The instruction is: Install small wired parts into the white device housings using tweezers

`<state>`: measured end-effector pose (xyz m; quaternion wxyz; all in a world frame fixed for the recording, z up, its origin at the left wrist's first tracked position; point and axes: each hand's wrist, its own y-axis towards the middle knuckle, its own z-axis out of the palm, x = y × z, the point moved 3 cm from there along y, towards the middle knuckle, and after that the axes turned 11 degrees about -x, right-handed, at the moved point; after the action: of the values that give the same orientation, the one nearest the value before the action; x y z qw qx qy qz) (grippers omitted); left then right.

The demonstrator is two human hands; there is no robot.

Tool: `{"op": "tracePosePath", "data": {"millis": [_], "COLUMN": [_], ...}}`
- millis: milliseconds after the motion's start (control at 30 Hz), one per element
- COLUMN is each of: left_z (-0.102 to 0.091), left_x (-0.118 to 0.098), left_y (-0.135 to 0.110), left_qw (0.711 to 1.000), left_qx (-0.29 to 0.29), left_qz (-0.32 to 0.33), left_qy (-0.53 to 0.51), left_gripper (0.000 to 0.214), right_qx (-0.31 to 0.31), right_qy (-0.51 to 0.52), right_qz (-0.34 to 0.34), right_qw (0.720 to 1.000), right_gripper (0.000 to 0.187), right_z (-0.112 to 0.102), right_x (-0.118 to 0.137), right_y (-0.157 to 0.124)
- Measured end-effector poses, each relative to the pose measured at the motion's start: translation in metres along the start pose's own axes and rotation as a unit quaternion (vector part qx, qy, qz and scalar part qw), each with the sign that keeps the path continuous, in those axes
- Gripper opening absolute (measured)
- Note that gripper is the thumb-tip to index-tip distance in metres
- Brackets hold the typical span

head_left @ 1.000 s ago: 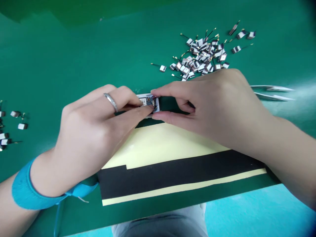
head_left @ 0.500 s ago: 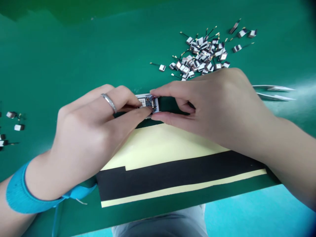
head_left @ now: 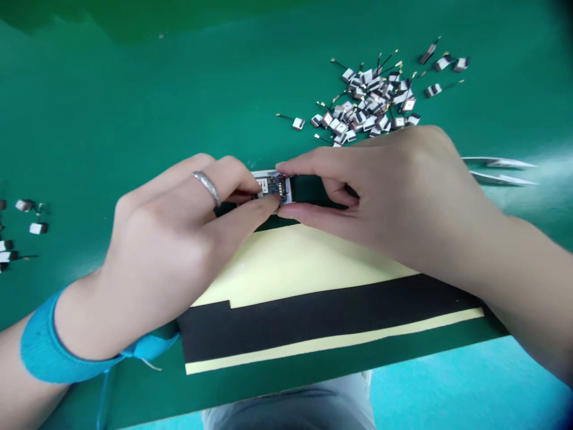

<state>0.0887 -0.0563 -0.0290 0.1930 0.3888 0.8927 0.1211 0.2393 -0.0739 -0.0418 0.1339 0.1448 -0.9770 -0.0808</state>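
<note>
Both hands meet over a small circuit board (head_left: 273, 185) in a white frame on the green mat (head_left: 134, 119). My left hand (head_left: 179, 239), with a ring on one finger and a blue wrist strap (head_left: 45, 352), pinches the board's left end between thumb and fingers. From the right, my right hand (head_left: 385, 191) pinches its other end, forefinger on top and thumb below. What lies under the fingers is hidden. Just in front of the board lies a pale yellow sheet (head_left: 290, 263) with a black foam strip (head_left: 322, 316) on it.
A heap of several small square parts with thin wires (head_left: 371, 101) lies at the back right. A few more such parts (head_left: 18, 233) sit at the far left. Tweezers (head_left: 496, 170) rest to the right of my right hand. The mat's front edge is close to my body.
Both hands stay pinched on the board. The picture has shifted slightly; nothing was taken up or let go.
</note>
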Motion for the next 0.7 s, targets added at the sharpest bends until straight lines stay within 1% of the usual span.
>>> {"op": "tracePosePath", "data": {"millis": [167,367,467,700], "left_z": [0.0028,0.0055,0.0049,0.0044], "left_x": [0.0021,0.0016,0.0003,0.0010], "left_y": [-0.0010,-0.0004,0.0005,-0.0003], "left_qw": [0.999,0.998,0.998,0.995], "left_qx": [-0.017,-0.015,-0.023,-0.038], "left_qz": [0.040,0.055,0.056,0.089], "left_qy": [0.005,0.009,0.010,0.014], "left_gripper": [0.018,0.017,0.015,0.012], "right_qx": [-0.008,-0.005,-0.007,0.013], "right_qy": [-0.002,0.012,0.014,0.001], "right_qz": [-0.002,0.001,-0.001,0.004], "right_qw": [1.000,1.000,1.000,1.000], "right_gripper": [0.028,0.028,0.027,0.030], "right_z": [-0.0004,0.0006,0.0002,0.0004], "right_x": [-0.0003,-0.0004,-0.0001,0.0002], "right_y": [0.0001,0.0002,0.0003,0.0012]}}
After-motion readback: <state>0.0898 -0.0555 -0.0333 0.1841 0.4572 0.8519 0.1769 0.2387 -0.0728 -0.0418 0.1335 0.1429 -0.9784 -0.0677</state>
